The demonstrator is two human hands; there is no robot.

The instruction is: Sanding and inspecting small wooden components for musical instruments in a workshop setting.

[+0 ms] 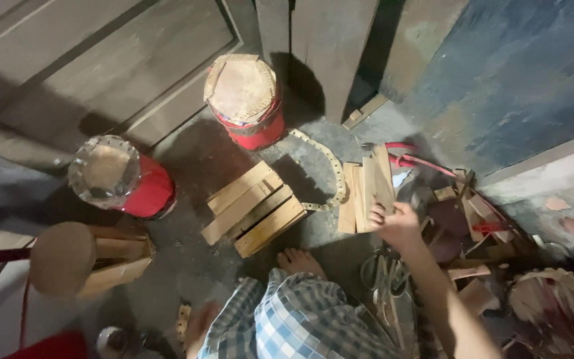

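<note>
Head view, looking down at the concrete floor [200,166]: from your left, an unfinished wooden drum [81,259] lies on its side, then a red drum [119,176] tilts nearby, and another red drum [246,100] stands upright farther back. Between them and your bare foot [300,260] lies a stack of wooden slats [254,207]. A studded strip [327,169] curves beside it. Your right hand [393,223] rests on a second bunch of wooden slats [365,193], fingers curled onto their near ends; whether that grip is clamped, you cannot tell. Your left hand is out of view. Scrap wood [479,252] clutters the far right
</note>
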